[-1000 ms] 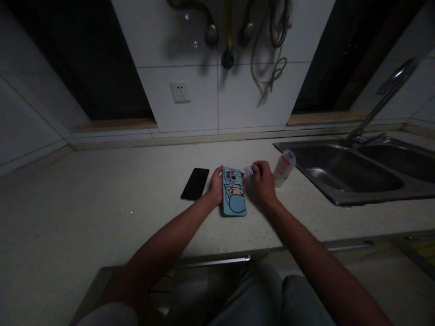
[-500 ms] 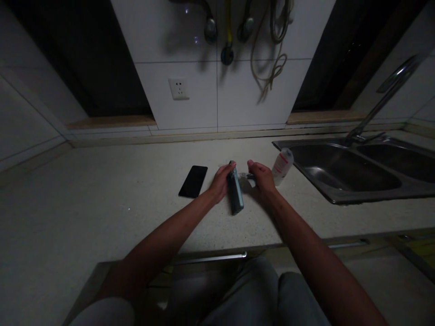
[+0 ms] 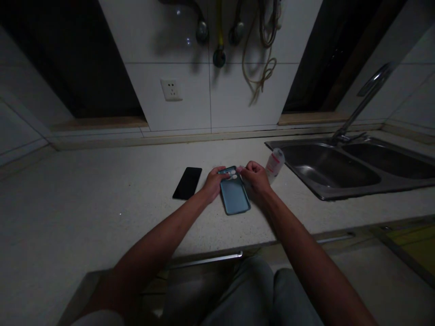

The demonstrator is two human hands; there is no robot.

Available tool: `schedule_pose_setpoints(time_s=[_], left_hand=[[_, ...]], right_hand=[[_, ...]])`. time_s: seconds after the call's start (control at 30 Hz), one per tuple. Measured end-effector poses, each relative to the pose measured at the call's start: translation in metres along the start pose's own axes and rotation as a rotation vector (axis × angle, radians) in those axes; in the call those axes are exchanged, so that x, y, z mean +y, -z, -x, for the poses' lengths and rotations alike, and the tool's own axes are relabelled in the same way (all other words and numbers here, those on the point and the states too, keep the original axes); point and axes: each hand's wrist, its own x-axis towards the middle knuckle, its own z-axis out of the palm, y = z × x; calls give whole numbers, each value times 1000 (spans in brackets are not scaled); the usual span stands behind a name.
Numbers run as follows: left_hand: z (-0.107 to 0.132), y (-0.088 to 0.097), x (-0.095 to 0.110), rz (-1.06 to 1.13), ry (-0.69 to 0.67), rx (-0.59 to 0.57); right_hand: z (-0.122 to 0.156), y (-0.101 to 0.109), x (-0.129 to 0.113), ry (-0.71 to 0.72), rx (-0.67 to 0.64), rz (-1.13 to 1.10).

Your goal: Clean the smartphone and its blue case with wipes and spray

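A teal phone case lies on the pale countertop with its plain hollow inside facing up. My left hand grips the case's top left corner, fingers curled over its edge. At the case's top right corner, my right hand is closed in a pinch; something small and pale seems to sit in its fingertips, too dim to name. A black phone lies flat, screen up, just left of my left hand.
A small clear bottle with a red-printed label stands right of my right hand, beside a steel double sink with a tap. A wall socket and hanging hoses are on the tiled wall behind.
The case showed its printed cartoon back, stood on edge half a second ago, and now lies inside-up. Both hands stayed at its top end.
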Motion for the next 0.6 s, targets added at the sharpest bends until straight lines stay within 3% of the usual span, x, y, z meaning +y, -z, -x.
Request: schedule_pose_setpoints(time_s=[0.1, 0.23, 0.33, 0.47, 0.53, 0.6], left_hand=[[-3, 2, 2, -15, 16, -24], [-1, 3, 2, -72, 44, -30], [3, 1, 1, -194, 37, -165], [12, -5, -5, -310, -39, -342], [17, -5, -7, -354, -107, -375], [21, -3, -5, -461, -190, -354]], right_hand=[[-1, 1, 1, 76, 40, -75], [-2, 0, 0, 67, 48, -166], [-2, -1, -2, 35, 52, -181], [-2, 2, 5, -50, -10, -42], [-3, 4, 12, -98, -70, 100], [-3, 7, 19, -60, -112, 281]])
